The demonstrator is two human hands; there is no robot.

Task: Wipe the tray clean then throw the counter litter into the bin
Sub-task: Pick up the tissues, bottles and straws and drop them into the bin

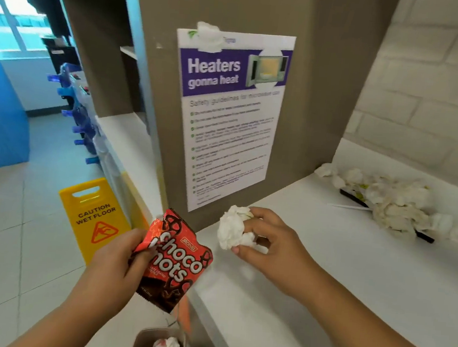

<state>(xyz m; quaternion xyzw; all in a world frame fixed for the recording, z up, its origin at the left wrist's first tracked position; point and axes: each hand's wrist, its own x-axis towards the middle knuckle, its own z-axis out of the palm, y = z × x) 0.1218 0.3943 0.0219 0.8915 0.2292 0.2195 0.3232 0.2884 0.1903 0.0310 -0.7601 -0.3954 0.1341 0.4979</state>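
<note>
The bin point(153, 332) sat nearest, beside the white counter point(323, 286), with tissue inside. Above it the left hand point(111, 268) pinched a red Choco Knots wrapper point(177, 265). The right hand point(273, 249) gripped a crumpled tissue point(232, 229) over the counter. Farther right, a tissue heap point(393, 207) covered a black tray point(354, 197).

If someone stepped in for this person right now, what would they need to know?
Left hand grips a red snack wrapper; right hand grips a crumpled tissue.
The bin sits just below, rubbish already inside.
Left: drop both in, then clear the tissue pile at the back of the counter.
No tray in view, so its wiping cannot be judged.
</note>
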